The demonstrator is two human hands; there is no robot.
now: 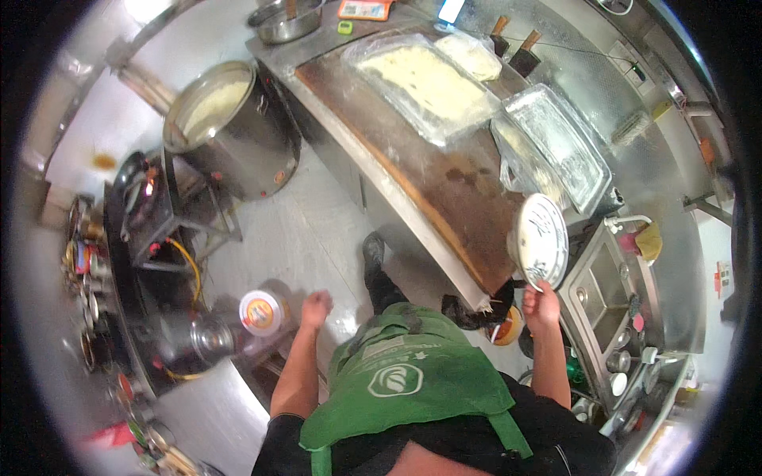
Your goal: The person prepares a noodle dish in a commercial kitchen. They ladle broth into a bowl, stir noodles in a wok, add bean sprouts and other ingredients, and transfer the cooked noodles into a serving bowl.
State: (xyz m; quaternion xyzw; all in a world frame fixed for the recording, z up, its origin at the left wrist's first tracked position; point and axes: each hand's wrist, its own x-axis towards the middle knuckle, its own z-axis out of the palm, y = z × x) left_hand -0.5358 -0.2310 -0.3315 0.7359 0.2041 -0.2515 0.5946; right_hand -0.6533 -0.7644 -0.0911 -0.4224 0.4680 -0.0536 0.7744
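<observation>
My right hand [540, 306] grips the rim of a white bowl [543, 241] with dark painted marks. The bowl is tilted on its side, beside the near right corner of a brown wooden worktop [411, 154]. My left hand [316, 307] hangs over the floor, its fingers curled in and nothing visible in them. To its left stands a white tub [261, 313] with an orange label on its lid. On the worktop lies a plastic-wrapped tray of pale dough [425, 80], with a clear tray [559, 140] to its right.
A large steel pot [238, 137] with pale contents stands at the left, near a metal stand [178, 223] with a yellow hose [189, 262]. A steel sink [607, 291] lies at the right. Two wooden-handled tools [525, 53] stand against the back wall. Below the corner hangs a black bag [467, 312].
</observation>
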